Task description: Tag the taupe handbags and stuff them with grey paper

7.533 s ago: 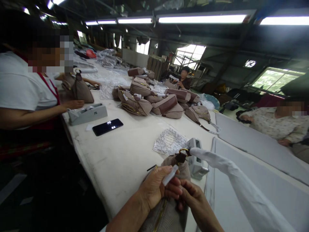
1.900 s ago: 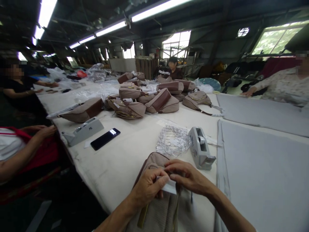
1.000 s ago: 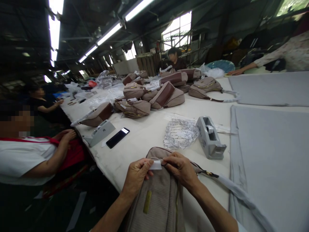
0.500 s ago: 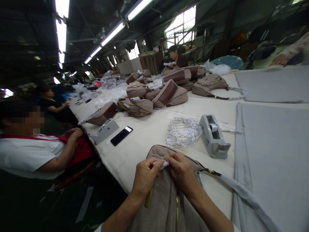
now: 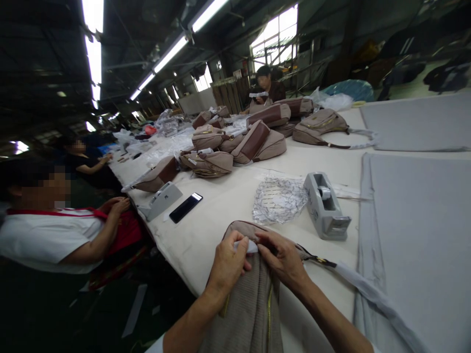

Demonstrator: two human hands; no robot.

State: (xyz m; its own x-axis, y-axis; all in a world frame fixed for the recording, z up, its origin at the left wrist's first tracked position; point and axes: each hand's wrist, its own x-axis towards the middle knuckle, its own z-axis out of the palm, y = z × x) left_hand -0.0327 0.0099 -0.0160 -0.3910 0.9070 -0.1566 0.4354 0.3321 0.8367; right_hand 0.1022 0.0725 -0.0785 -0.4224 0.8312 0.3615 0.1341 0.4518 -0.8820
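Observation:
A taupe ribbed fabric bag (image 5: 243,299) with gold zips lies in front of me at the table's near edge. Over its top end, my left hand (image 5: 230,262) pinches a small piece of white wrapping (image 5: 251,246). My right hand (image 5: 281,255) has its thumb and fingertips closed at the other end of that wrapping. What the wrapping covers is hidden. From the bag's right side runs a strap (image 5: 368,287) wrapped in pale material, joined by a dark tab with gold hardware.
Beyond the bag are a grey tape dispenser (image 5: 326,208), crumpled printed plastic (image 5: 279,198), a phone (image 5: 186,207) and a second dispenser (image 5: 164,198). Similar bags (image 5: 257,142) are piled farther back. Grey sheets (image 5: 419,220) lie right. A person in a white sleeve (image 5: 51,240) is at left.
My right hand's fingers have shifted slightly and loosened around the wrapping, so more of it shows. At the far right, another person's arm has left the view.

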